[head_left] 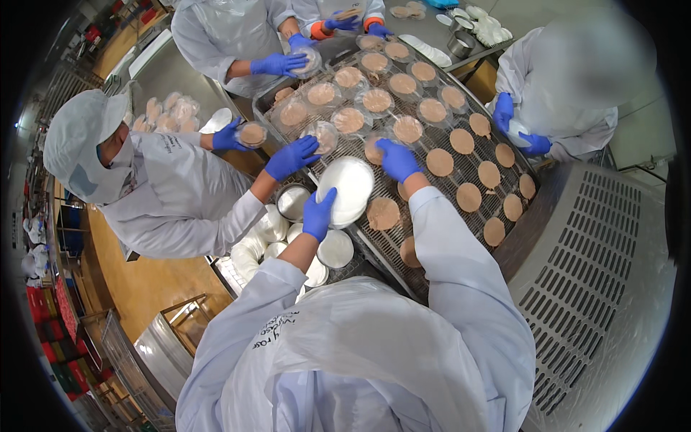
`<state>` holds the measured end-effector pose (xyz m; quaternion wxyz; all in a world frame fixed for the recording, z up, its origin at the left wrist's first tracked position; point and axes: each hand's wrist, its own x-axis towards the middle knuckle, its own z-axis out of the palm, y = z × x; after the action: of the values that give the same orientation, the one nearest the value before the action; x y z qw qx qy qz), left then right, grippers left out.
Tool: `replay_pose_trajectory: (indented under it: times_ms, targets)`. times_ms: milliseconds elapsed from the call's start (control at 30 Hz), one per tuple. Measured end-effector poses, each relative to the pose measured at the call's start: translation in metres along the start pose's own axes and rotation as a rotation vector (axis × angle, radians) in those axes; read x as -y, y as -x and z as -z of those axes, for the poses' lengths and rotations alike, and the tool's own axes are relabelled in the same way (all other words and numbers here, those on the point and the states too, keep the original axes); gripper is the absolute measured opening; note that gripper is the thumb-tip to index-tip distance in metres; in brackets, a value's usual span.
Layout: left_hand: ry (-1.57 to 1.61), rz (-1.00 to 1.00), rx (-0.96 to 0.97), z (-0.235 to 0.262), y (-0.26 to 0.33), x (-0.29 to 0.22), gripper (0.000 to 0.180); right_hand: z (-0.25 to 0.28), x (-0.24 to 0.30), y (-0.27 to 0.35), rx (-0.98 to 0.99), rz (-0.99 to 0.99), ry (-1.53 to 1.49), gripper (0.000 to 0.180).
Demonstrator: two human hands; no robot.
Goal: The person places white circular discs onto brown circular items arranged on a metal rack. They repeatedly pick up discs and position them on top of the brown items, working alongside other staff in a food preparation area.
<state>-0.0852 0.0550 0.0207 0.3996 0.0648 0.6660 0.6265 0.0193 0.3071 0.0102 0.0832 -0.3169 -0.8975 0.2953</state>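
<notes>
Mesh belt [464, 170]: 1 | patties [468, 196]: perhaps 28 | left hand [317, 214]: 1 white stack [351, 186]

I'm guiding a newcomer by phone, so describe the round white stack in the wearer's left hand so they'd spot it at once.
Start at the wide metal mesh belt dotted with flat brown patties. At its near left edge, the wearer's blue-gloved left hand holds a round white stack. Unlike the white stacks lower in the picture, this one is in a hand.
</notes>
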Motion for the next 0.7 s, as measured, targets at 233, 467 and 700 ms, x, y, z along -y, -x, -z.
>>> replay_pose_trajectory:
  times_ms: [233, 467, 700]
  targets:
    - [-0.019, -0.070, 0.046, -0.023, 0.007, 0.006, 0.043, 0.005, 0.045, 0.067, 0.006, -0.160, -0.187, 0.029]
    - [0.073, -0.030, 0.025, -0.031, 0.045, 0.014, 0.039, 0.086, -0.040, 0.063, -0.245, -0.335, -0.197, 0.022]
    - [-0.007, 0.001, -0.025, -0.015, 0.049, 0.012, 0.045, 0.023, -0.055, 0.057, -0.107, -0.139, 0.153, 0.029]
